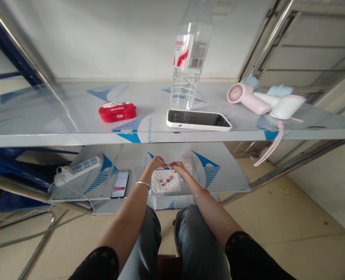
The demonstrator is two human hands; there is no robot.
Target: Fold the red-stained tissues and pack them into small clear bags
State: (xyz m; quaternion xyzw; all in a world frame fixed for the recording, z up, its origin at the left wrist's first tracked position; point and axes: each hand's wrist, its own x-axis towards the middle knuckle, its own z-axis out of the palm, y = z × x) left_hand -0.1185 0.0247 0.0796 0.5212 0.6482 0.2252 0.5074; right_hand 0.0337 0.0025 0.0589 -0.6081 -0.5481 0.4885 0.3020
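Observation:
Over the lower shelf, my left hand [155, 162] and my right hand [177, 167] nearly meet, fingertips pinched together. Between them is something small and thin, too tiny to make out. Just below the hands lies a white tissue [160, 186] with several small dark red pieces [168, 179] on it. A clear, flat plastic packet or sheet shows beside the tissue, partly hidden by my left hand. To the left, a phone [120, 184] with a lit screen lies on the same shelf.
The upper shelf [154, 138] holds a red case [117, 112], a clear bottle [186, 70], a white-edged phone [199, 119] and a pink handheld fan [248, 98] beside white and blue items. A white power strip [80, 169] with a cable lies at the lower shelf's left.

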